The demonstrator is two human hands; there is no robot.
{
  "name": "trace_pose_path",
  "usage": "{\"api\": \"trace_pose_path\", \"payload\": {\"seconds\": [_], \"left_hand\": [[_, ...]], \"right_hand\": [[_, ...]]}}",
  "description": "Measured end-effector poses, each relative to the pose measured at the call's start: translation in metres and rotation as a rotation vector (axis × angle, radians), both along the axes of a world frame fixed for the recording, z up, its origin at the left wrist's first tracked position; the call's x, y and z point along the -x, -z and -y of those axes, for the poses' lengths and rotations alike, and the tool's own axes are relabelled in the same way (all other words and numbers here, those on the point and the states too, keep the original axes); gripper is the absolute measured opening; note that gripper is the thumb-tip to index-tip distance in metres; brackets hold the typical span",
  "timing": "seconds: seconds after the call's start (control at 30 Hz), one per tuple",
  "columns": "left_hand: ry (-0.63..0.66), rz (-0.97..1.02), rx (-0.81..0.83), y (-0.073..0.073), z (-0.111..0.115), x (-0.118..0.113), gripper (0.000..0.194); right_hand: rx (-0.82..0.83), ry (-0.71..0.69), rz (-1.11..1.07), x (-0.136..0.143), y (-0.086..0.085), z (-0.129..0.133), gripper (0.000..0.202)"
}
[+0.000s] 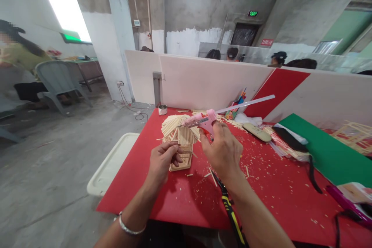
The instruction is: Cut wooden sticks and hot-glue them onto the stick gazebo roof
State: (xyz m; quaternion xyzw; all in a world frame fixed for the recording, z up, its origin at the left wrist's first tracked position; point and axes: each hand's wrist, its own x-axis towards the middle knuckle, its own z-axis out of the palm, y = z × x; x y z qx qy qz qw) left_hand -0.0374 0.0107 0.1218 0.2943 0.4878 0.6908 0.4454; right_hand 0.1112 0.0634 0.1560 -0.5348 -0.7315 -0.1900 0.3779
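My right hand (pixel 223 149) is wrapped round the handle of a pink hot glue gun (pixel 207 123). A long clear glue stick (pixel 247 103) sticks out of its back, and its nozzle points left. My left hand (pixel 165 159) is closed in a pinch on a thin wooden stick (pixel 187 152), partly hidden by the fingers. Just beyond both hands stands a small model built of wooden sticks (pixel 180 162), with a fanned, roof-like top (pixel 174 126). The glue gun's nozzle is over this top; whether it touches cannot be seen.
Yellow-and-black pliers (pixel 232 217) lie at the red table's (pixel 174 209) front edge. Stick offcuts are scattered rightward. At the back are a tape roll (pixel 162 109) and a pen holder (pixel 231 112). A glasses case (pixel 257 132) and green board (pixel 340 155) lie right. A white partition (pixel 203 81) stands behind.
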Motion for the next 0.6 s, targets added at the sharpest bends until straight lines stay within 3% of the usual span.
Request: {"api": "trace_pose_path", "payload": {"seconds": [0.13, 0.37, 0.6], "left_hand": [[0.008, -0.009, 0.004, -0.001, 0.001, 0.000, 0.020], [0.013, -0.027, 0.021, -0.002, 0.000, -0.001, 0.019], [0.014, -0.028, 0.033, -0.004, 0.002, -0.002, 0.018]], "right_hand": [[-0.019, -0.009, -0.045, -0.003, 0.005, 0.000, 0.034], [0.088, -0.033, -0.059, -0.009, 0.016, 0.005, 0.031], [0.057, -0.034, -0.069, -0.007, 0.017, 0.002, 0.032]]}}
